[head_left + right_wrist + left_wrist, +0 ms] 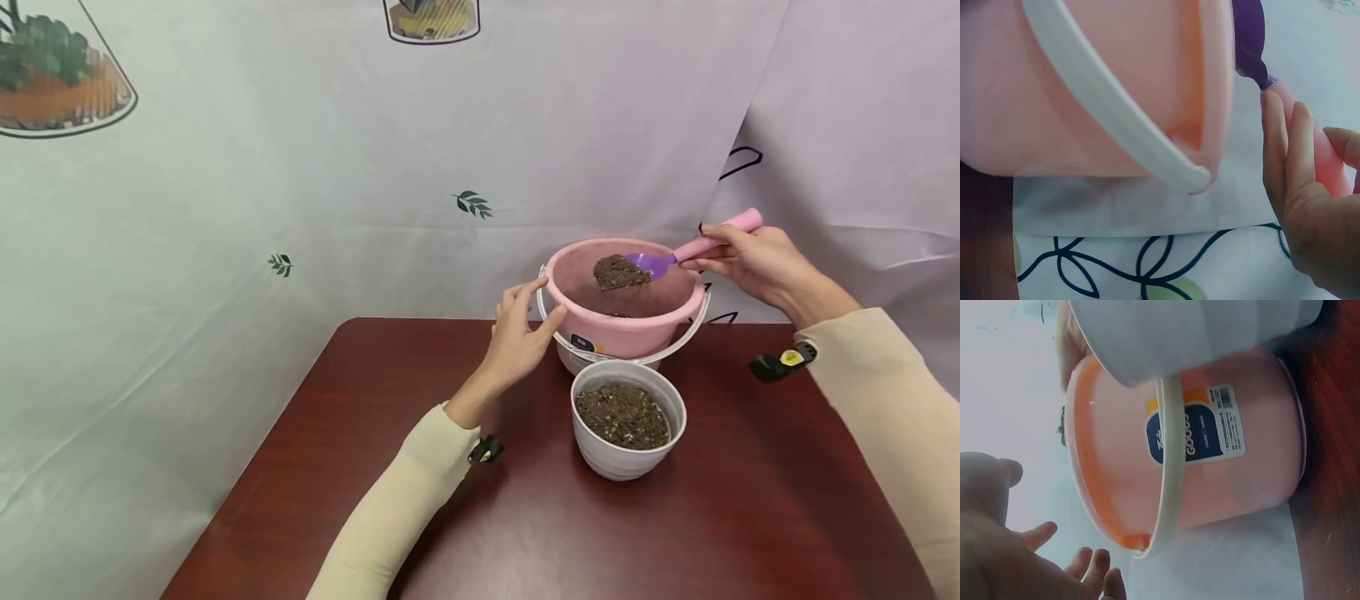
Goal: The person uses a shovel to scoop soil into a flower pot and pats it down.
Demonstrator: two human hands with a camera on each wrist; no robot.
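My right hand point(776, 265) holds a small trowel point(654, 264) by its pink handle. Its purple blade carries a heap of dark soil point(618, 272) above the opening of a pink bucket point(626, 335). My left hand point(517, 337) is at the bucket's left rim with its fingers spread. In the left wrist view those fingers point(1040, 536) look slightly apart from the bucket. A white pot point(621, 463) with dark soil inside stands right in front of the bucket. Most of the bucket's inside bottom is hidden.
The bucket's white carrying handle point(684, 337) hangs down across its front, behind the pot. Both containers stand on a dark red-brown table point(360, 433). A pale printed cloth point(337, 167) hangs close behind the table and the bucket.
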